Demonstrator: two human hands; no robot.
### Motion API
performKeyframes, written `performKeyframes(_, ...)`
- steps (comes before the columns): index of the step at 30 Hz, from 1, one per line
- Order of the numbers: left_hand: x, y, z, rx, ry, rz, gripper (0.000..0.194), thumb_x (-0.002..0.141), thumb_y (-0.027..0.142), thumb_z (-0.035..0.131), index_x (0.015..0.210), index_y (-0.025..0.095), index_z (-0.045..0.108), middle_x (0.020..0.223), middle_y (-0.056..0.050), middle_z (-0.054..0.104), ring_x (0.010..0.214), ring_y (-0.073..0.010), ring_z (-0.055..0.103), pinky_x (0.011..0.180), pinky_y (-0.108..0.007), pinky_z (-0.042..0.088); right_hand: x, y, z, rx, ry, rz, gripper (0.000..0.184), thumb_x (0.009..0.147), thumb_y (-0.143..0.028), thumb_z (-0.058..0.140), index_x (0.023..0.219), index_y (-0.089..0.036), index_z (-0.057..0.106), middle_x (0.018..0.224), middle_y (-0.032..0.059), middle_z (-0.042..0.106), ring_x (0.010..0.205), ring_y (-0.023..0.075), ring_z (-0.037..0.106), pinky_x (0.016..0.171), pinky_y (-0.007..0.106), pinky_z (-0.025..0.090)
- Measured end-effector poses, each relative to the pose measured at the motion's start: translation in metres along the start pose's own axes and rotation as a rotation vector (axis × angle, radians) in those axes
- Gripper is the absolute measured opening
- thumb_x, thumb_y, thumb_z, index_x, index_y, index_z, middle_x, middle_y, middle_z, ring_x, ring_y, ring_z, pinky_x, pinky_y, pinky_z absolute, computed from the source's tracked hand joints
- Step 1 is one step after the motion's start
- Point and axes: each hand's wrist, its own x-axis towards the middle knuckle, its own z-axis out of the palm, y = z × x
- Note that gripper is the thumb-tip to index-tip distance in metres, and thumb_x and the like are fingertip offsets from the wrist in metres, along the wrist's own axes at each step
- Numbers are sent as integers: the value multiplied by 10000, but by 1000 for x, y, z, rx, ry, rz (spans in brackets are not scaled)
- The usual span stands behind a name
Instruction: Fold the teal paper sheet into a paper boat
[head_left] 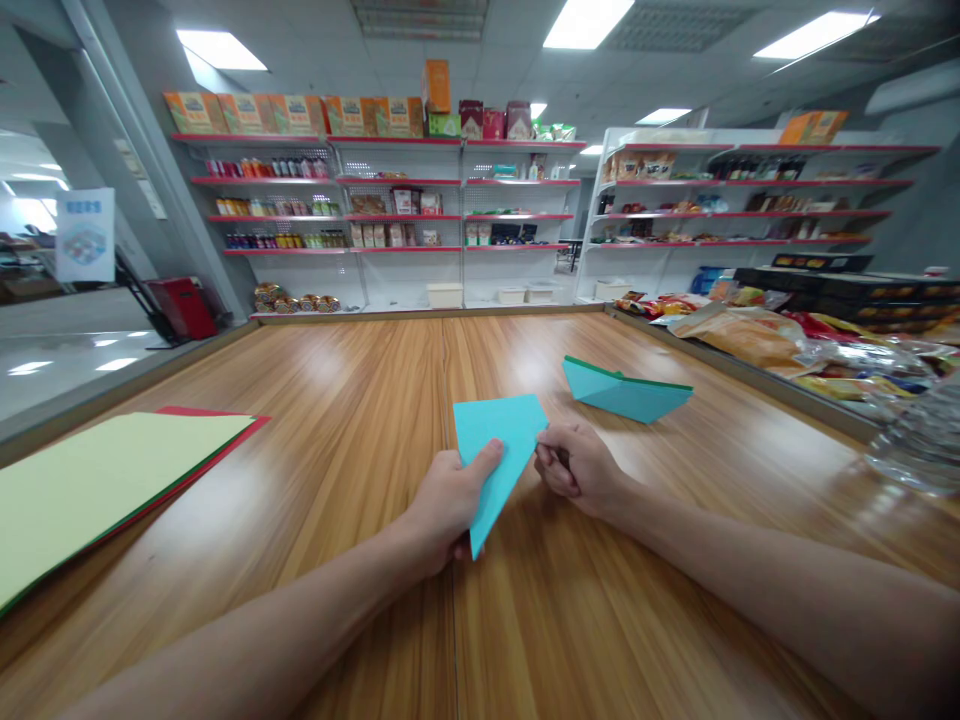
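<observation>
A folded piece of light blue paper (504,440) is held up above the middle of the wooden table. My left hand (448,500) grips its lower left side, thumb flat across the front and fingers behind. At the paper's right edge, my right hand (577,465) is closed, pinching the edge between thumb and forefinger with the other fingers curled in. Just beyond that hand lies a second folded paper piece (630,392), light blue with a dark green strip along its top edge.
A stack of coloured paper sheets (127,465), pale yellow on top, lies at the left. Clear plastic (926,440) sits at the right edge. Beyond the table's right rim are packaged snacks (757,335) and black boxes (832,290). Stocked shelves (397,180) stand behind.
</observation>
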Motion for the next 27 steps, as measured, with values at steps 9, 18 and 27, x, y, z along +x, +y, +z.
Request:
performKeyframes(9,-2,2,0,-35,-4,-26,435,739,574,592,624,171,475,352,78,375,246,-83,363,248,-179,212,4,1,-8,36,-45,19,295,672,-340,534,444,-158,490,257,-54,334,216,52,226,264,169,135)
performKeyframes(18,2,-2,-2,-73,-48,7,445,716,589,604,625,176,466,380,69,398,270,-79,367,275,-189,237,5,-1,-8,60,-27,-21,308,698,-299,516,427,-174,439,261,-67,305,214,48,197,256,174,113)
performKeyframes(27,2,-3,-2,-105,-21,21,471,707,606,607,597,174,455,363,78,364,263,-67,347,258,-175,207,-11,7,4,-93,-148,-130,360,837,-466,471,666,-154,524,373,-29,503,279,72,356,291,169,214)
